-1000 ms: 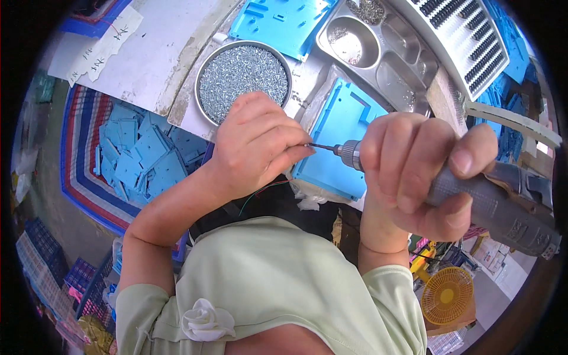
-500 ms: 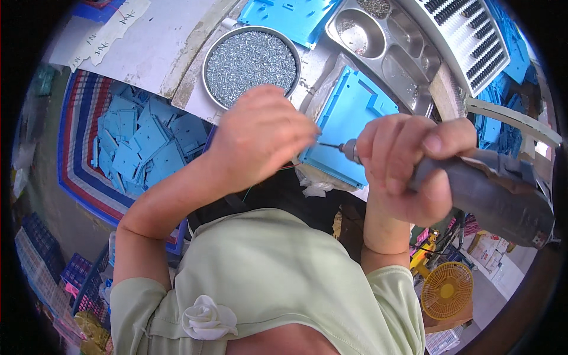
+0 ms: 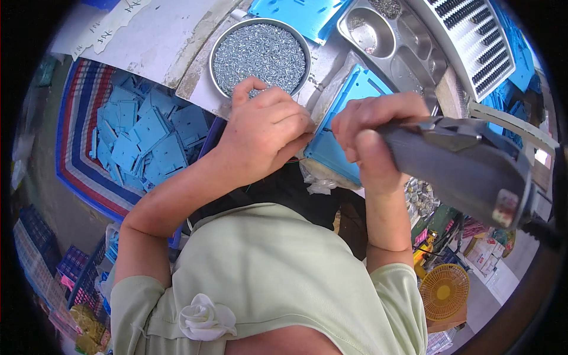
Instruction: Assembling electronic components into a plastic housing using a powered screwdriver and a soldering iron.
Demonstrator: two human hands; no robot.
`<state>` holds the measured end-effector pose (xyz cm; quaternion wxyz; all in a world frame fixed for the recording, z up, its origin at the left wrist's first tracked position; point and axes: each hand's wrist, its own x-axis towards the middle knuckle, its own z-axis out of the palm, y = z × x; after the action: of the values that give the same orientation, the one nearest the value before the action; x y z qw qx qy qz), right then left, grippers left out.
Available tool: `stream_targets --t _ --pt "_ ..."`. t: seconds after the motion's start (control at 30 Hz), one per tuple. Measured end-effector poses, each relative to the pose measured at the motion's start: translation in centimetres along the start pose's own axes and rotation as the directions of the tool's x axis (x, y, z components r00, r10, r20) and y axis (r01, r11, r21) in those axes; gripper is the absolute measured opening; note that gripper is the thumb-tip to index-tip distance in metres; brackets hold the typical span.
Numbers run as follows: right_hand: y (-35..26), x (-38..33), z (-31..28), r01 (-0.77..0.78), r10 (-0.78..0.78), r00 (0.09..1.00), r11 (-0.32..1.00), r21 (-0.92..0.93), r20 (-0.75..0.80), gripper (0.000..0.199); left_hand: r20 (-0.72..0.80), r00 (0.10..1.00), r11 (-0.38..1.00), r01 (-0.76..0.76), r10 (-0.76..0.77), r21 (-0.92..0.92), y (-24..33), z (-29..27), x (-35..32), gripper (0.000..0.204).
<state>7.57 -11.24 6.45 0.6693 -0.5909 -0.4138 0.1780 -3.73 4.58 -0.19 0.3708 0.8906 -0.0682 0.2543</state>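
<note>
In my right hand (image 3: 378, 127) is a dark grey electric screwdriver (image 3: 464, 163), gripped near its front end. Its tip points down at a light-blue plastic panel (image 3: 331, 155) on a plastic-wrapped block; my fingers partly cover where it meets the panel. My left hand (image 3: 266, 130) is beside the panel's left edge, its thumb and fingers pinched together. What they hold, if anything, is too small to make out. Just beyond my left hand stands a round metal pan (image 3: 213, 71) full of small silver screws (image 3: 260, 56).
A steel compartment tray (image 3: 390, 47) and a white rack of black pieces (image 3: 473, 41) stand at the far right. Another blue panel (image 3: 302, 15) lies behind the pan. At left, a striped-lined bin (image 3: 77, 142) holds many blue panels (image 3: 142, 130). A yellow fan (image 3: 444, 290) is at lower right.
The screwdriver has swung from nearly level to tilted, its tip now down at the panel. My left hand has shifted slightly away from me. The whole view has moved a little.
</note>
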Motion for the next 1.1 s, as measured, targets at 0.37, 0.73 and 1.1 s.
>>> stream_targets --t 0.37,0.73,1.1 --pt "-3.2 -0.4 0.8 0.076 -0.061 0.997 0.946 0.316 -0.057 0.036 -0.018 1.0 0.996 0.002 -0.004 -0.092 1.0 0.7 0.0 0.025" --pt "-1.8 -3.3 2.6 -0.011 0.02 0.998 0.99 0.139 -0.064 0.025 -0.104 0.991 0.997 0.078 -0.078 -0.001 -0.7 -2.6 -0.5 0.038" --pt "-4.0 -4.4 -3.1 0.153 -0.118 0.978 0.966 0.207 -0.17 0.031 0.026 0.986 0.982 -0.163 0.166 -0.099 1.2 2.7 3.7 0.035"
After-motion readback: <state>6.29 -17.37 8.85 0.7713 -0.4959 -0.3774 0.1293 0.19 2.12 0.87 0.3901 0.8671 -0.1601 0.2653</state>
